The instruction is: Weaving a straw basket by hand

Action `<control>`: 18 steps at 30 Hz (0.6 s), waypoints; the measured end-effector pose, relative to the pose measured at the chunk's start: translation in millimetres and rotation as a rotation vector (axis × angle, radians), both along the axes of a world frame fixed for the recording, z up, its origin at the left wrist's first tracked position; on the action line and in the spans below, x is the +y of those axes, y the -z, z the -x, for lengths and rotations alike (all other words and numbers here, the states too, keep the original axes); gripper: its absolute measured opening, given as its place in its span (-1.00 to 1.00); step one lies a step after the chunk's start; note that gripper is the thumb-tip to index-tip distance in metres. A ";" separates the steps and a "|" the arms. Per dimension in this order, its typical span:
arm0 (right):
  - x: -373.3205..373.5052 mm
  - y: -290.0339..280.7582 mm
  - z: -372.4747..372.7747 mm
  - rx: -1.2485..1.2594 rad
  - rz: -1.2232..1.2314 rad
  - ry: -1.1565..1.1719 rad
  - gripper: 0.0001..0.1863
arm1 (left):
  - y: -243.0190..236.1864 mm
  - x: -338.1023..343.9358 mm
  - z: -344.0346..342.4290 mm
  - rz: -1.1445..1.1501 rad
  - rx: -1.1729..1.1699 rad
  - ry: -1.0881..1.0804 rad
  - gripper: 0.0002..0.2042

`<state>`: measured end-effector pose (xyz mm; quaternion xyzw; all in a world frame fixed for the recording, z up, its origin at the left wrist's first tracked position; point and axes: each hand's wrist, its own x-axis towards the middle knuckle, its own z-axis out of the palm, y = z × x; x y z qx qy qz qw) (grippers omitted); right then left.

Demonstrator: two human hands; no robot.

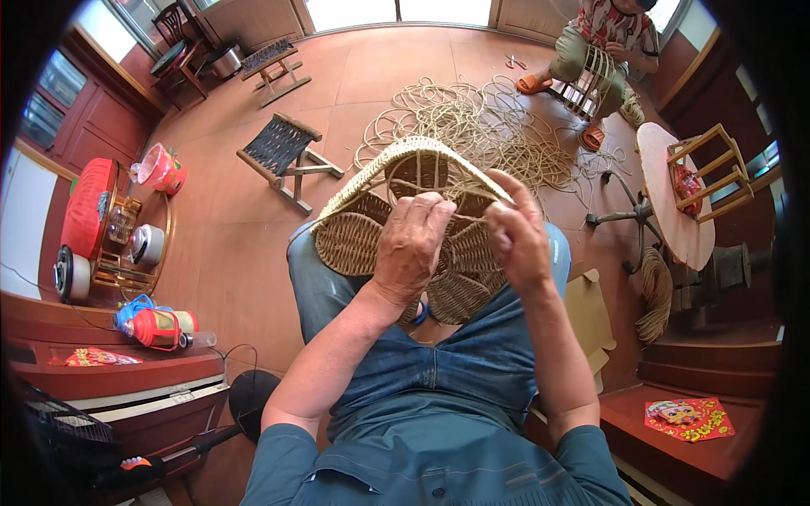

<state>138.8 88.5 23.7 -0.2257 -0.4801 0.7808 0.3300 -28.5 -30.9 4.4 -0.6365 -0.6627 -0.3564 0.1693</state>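
A woven, flower-shaped piece (342, 244) with brown petal panels and a pale braided rim (375, 164) rests across my jean-covered thighs. My left hand (409, 244) is closed at its middle, fingertips pinched on a thin cord (465, 217) that runs toward the right side. My right hand (519, 236) grips that cord just inside the rim's right end, its fingers curled. The exact points where the fingertips meet the cord are partly hidden.
A cord pile (456, 126) spreads beyond my knees, beside folding stools (278, 152). Another person (607, 42) works at back right. A round tabletop (662, 202) and cord coil (654, 295) stand right; a red-and-gold trolley (93, 211), thermoses (160, 329) and fan (67, 422) left.
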 end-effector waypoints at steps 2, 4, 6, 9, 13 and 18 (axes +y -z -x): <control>24.2 6.3 -25.4 -0.090 -0.121 0.087 -0.43 | 1.6 5.4 -3.6 0.054 -0.001 0.046 -0.76; 52.9 15.8 -62.3 -0.142 -0.145 0.132 -0.45 | 2.0 12.9 -4.9 0.049 0.001 0.081 -0.85; 88.3 26.3 -106.0 -0.149 -0.157 0.228 -0.48 | 1.3 16.2 -5.8 0.074 -0.003 0.079 -0.86; 140.4 35.2 -184.5 -0.259 -0.144 0.488 -0.50 | -1.1 20.2 -7.7 0.118 -0.028 0.069 -0.90; 169.7 34.7 -274.6 -0.423 -0.106 0.681 -0.51 | -4.7 28.2 -8.4 0.137 -0.097 0.063 -0.97; 171.6 49.1 -297.5 -0.382 -0.092 0.674 -0.53 | -7.3 33.4 -11.5 0.163 -0.155 0.032 -0.94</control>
